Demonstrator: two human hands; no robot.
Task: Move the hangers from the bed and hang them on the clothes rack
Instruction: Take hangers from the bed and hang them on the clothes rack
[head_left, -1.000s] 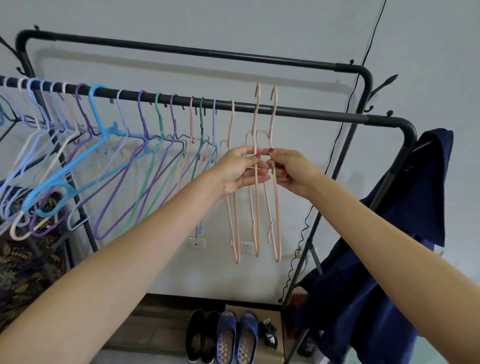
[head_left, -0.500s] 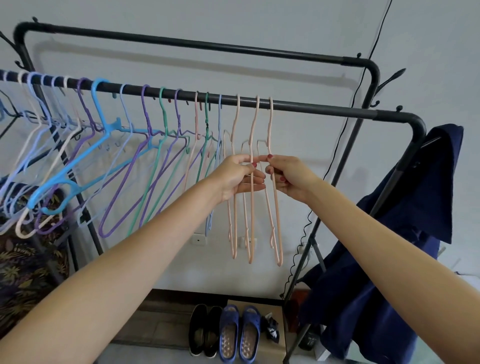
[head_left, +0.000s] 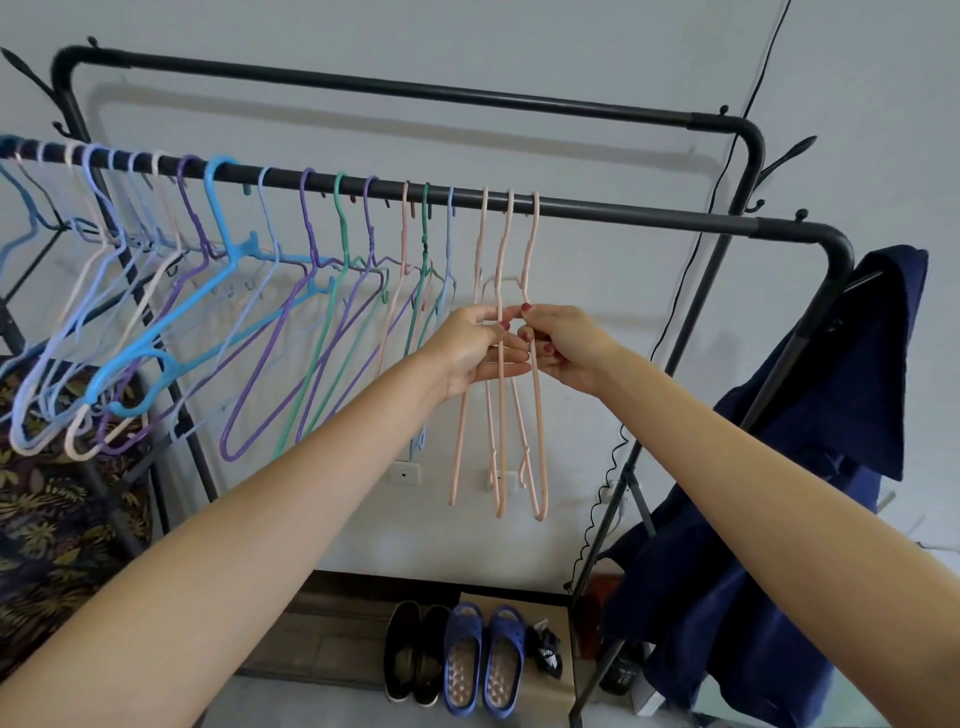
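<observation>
The black clothes rack (head_left: 644, 215) fills most of the view, its front rail running from nine o'clock across to three o'clock, with a second, higher rail behind it. A dark blue garment (head_left: 810, 467) drapes over the rack's end at about four o'clock. Along the front rail, from nine o'clock toward centre, hangs a crowded row of coloured hangers (head_left: 311, 312) in blue, purple, green and pale pink, tilted and overlapping. Just past them, near the centre, three peach hangers (head_left: 501, 415) hang with their hooks over the rail, seen nearly edge-on and close together. Both arms reach up from six o'clock. The left hand (head_left: 470, 348) pinches the wires of the peach hangers below their necks, thumb above and fingers beneath. The right hand (head_left: 563, 345) meets it from the three o'clock side, fingertips closed on the rightmost peach hanger, the two hands touching. On the floor at six o'clock sit blue slippers (head_left: 480, 660) beside black shoes (head_left: 413, 654)
</observation>
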